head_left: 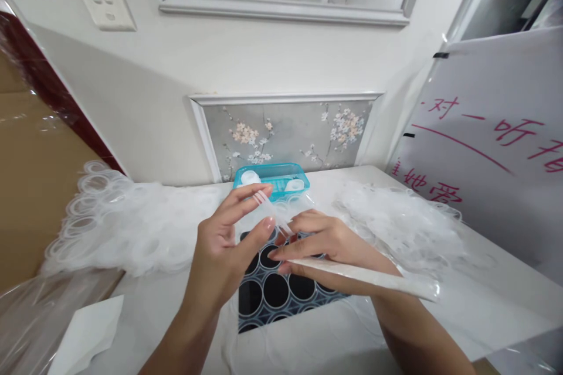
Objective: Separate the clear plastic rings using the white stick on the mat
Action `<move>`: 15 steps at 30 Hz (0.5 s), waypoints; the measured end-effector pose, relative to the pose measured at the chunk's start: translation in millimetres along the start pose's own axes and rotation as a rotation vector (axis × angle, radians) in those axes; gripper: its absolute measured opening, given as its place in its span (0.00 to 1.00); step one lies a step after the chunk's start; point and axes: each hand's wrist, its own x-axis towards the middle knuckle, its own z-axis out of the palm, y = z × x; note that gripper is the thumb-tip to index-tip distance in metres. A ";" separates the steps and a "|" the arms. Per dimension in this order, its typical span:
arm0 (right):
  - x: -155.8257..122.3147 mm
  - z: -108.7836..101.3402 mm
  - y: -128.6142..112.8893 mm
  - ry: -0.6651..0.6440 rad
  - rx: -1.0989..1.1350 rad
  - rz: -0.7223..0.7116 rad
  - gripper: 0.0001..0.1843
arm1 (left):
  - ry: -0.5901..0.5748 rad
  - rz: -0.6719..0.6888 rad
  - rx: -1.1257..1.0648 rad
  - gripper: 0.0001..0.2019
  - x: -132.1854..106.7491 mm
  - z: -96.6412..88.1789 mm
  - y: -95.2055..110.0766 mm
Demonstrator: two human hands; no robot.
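Observation:
My left hand (229, 240) pinches a small clear plastic piece (271, 208) between thumb and fingers, raised just above the table. My right hand (323, 240) meets it from the right, fingers closed on the same clear plastic and on a long white folded strip (373, 278) that runs toward the right. Under both hands lies a dark tray (275, 290) with round holes. Heaps of clear plastic rings (127, 225) lie on either side.
A teal plastic box (271, 180) with white lids stands at the back against the wall. A cardboard box in film (30, 187) fills the left. A white board with red writing (492, 146) leans at the right. A white paper sheet (88, 331) lies front left.

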 end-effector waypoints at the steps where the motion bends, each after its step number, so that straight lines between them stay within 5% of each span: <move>1: 0.2 -0.4 -0.3 -0.004 0.014 0.007 0.08 | -0.035 -0.029 -0.067 0.13 -0.5 -1.7 1.9; 5: 0.5 -1.9 -2.6 0.049 0.083 0.108 0.08 | -0.116 -0.078 -0.138 0.06 -4.3 -6.8 12.6; 15: -13.3 -10.8 -4.1 0.239 0.474 0.055 0.13 | 0.038 0.035 0.078 0.12 -8.3 -7.0 21.7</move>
